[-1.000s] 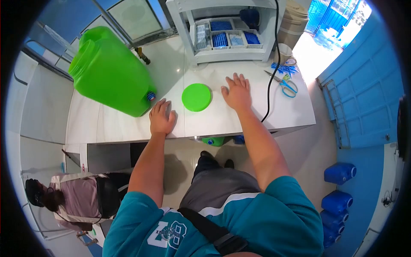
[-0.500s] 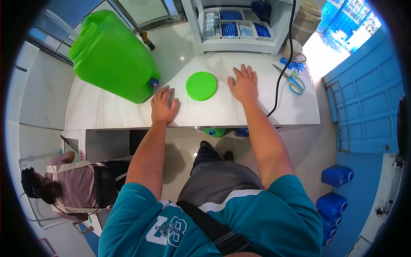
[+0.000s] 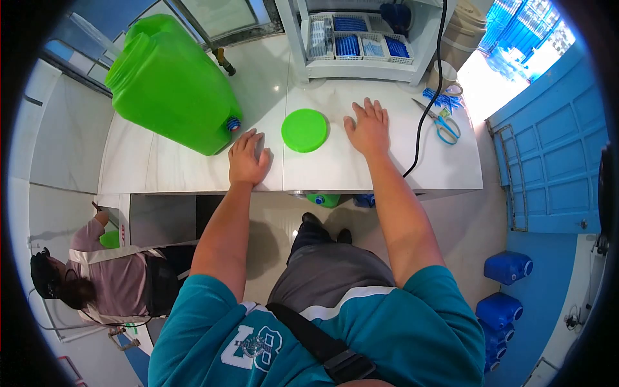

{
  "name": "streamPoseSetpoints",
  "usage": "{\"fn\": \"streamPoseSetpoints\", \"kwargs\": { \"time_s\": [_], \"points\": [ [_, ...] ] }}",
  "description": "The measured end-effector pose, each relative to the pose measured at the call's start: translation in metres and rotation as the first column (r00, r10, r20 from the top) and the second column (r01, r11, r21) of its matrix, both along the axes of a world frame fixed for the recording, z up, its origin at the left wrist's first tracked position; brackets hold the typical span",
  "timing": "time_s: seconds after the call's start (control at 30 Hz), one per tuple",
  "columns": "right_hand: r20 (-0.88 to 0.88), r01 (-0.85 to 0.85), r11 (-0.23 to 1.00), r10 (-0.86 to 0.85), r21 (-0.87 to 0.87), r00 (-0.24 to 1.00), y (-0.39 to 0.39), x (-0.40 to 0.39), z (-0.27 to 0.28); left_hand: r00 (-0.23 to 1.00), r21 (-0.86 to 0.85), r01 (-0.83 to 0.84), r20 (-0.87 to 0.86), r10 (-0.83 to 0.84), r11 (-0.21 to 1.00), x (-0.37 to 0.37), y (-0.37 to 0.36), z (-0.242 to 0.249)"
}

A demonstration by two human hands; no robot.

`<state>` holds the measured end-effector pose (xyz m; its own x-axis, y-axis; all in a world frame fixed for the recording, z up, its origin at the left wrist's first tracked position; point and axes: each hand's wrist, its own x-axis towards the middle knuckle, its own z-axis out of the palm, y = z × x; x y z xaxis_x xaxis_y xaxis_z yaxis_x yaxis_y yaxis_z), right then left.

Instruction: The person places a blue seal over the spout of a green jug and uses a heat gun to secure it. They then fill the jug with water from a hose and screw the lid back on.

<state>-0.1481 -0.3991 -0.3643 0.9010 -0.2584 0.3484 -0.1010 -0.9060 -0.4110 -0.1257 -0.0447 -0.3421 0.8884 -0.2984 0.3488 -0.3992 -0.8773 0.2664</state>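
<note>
My left hand [image 3: 247, 160] lies flat on the white counter with nothing in it, just right of the base of a large green water jug [image 3: 174, 84]. The jug is uncapped at its wide mouth and has a small blue cap [image 3: 233, 123] low on its near side. Between my hands a round green lid [image 3: 304, 130] rests flat on the counter. My right hand [image 3: 369, 129] is also palm down, fingers spread and holding nothing, to the right of the lid and apart from it.
Scissors [image 3: 446, 129] with blue handles lie to the right, past a black cable [image 3: 422, 122]. Behind stands a white shelf [image 3: 361, 69] with baskets of blue packets. Another person [image 3: 116, 277] works at the lower left. Blue jugs [image 3: 508, 267] line the right wall.
My hands, the lid and the jug stay in place. The other person's arm has shifted, and a green round object now shows by it.
</note>
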Motion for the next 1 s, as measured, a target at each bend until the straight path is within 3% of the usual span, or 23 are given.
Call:
{"fn": "streamPoseSetpoints", "kwargs": {
  "time_s": [1.0],
  "points": [
    [-0.021,0.002,0.999,-0.003,-0.035,1.000,-0.0004,0.0013,-0.0018,1.000,-0.005,-0.010,0.013,0.010,1.000,-0.0035,-0.0020,0.0042]
  ]
}}
